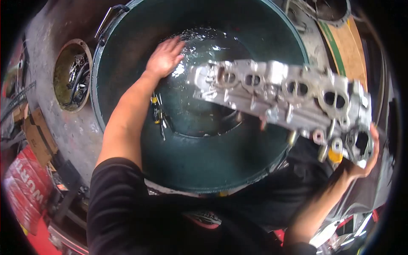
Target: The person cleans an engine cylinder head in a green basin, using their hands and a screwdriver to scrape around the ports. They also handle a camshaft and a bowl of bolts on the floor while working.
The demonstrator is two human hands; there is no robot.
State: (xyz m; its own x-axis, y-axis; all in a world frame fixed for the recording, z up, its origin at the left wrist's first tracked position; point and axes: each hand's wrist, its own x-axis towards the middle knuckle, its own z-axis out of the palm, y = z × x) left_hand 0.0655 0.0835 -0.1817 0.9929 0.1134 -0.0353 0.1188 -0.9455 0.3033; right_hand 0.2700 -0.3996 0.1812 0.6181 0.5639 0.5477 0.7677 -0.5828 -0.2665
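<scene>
Dark green tub (199, 163) of water (204, 53); a silver metal casting (274, 91) hides part of its right side. At left, red material (29, 204) lettered "WURT" and a bucket (63, 85) of metal parts (78, 80). Right hand (366, 168) grips the casting's end; empty left hand (165, 58), fingers extended, over the water.

White "WURT" lettering (33, 185), red sheeting (23, 199)

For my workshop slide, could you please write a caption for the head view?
Right hand holding a metal engine part partly over a green tub, left hand extended over the liquid inside.
</scene>
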